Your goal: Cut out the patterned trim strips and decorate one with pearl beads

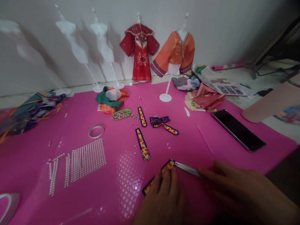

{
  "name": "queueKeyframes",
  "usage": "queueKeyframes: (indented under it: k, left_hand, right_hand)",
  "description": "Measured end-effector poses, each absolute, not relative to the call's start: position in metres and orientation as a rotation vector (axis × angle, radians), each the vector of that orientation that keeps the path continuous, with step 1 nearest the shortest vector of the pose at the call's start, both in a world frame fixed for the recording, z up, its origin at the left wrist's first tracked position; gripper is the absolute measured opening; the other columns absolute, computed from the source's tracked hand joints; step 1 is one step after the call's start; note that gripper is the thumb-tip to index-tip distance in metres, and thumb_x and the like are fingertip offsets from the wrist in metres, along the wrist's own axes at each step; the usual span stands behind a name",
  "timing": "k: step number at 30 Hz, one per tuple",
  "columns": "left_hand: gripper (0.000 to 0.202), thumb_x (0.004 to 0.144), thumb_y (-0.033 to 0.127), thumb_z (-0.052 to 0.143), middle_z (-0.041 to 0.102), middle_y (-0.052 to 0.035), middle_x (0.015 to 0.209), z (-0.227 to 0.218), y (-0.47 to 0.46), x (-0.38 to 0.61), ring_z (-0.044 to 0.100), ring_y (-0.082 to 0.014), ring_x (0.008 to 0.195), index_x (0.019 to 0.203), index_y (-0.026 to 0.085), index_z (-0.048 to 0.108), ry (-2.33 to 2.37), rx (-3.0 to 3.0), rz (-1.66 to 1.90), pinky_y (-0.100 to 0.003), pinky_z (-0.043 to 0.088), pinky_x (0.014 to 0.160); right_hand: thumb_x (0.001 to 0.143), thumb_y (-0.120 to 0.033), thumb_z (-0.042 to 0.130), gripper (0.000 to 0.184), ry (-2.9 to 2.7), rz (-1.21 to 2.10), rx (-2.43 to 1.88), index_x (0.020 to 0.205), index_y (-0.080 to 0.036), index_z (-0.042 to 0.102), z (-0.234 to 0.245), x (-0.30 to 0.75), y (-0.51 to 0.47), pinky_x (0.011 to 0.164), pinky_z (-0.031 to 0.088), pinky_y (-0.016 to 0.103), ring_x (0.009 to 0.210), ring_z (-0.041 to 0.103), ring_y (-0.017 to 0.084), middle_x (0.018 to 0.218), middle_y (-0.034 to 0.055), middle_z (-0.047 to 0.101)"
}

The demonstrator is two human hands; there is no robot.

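My left hand (163,195) lies with its fingers stretched over a narrow yellow-and-red fabric strip (171,163) with a dark border, holding it down against the pink mat. Part of that strip is hidden under the fingers. In my right hand (238,186) is a pair of silver tweezers (188,169), whose tips touch or nearly touch the strip's pointed end. Farther up are two similar strips, one nearer (142,144) and one beyond it (142,116), both edged in dark cloth. To their right a dark purple folded piece (159,120) lies beside another yellow strip (170,128).
Sheets of small stick-on gems (88,161) and a tape roll (96,132) lie left on the pink mat (107,193). A green bead tray (121,114) sits farther back. A phone (238,130) and pink cylinder (275,99) stand right. Dressed mannequins (181,49) line the wall.
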State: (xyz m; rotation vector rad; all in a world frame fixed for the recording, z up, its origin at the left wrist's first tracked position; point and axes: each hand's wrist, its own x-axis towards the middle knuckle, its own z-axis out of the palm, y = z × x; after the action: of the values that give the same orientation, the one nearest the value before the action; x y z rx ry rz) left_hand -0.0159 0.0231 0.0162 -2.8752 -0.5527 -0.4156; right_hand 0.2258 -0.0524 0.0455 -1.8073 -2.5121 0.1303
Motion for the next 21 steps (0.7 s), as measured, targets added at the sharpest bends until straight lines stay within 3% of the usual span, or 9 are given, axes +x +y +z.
queueKeyframes:
  k: [6,15,21]
  left_hand:
    - [0.037,0.091,0.033,0.048,0.071,-0.0157,0.118,0.0172,0.0247,-0.0153,0.068,-0.0305,0.104,0.110,0.008,0.069,-0.546,-2.881,-0.423,-0.039,0.051,0.084]
    - [0.035,0.091,0.027,0.046,0.071,-0.0141,0.118,0.0181,0.0235,-0.0158,0.067,-0.0294,0.106,0.111,0.009,0.068,-0.560,-2.875,-0.411,-0.038,0.051,0.086]
    - [0.034,0.090,0.027,0.047,0.071,-0.0143,0.119,0.0170,0.0242,-0.0153,0.067,-0.0295,0.105,0.111,0.009,0.068,-0.556,-2.873,-0.420,-0.038,0.050,0.086]
  right_hand:
    - [0.087,-0.020,0.051,0.046,-2.511,0.150,-1.872,0.131,-0.034,0.055,0.0427,0.2282,-0.0542,0.049,0.048,0.027,0.063,0.065,0.017,0.094,0.0041,0.066]
    - [0.088,-0.024,0.050,0.044,-2.507,0.122,-1.840,0.131,-0.036,0.054,0.0391,0.2308,-0.0538,0.048,0.047,0.027,0.060,0.066,0.016,0.094,0.0017,0.066]
    - [0.085,-0.019,0.050,0.047,-2.523,0.101,-1.842,0.129,-0.035,0.054,0.0405,0.2294,-0.0525,0.046,0.048,0.027,0.059,0.066,0.015,0.091,0.0011,0.066]
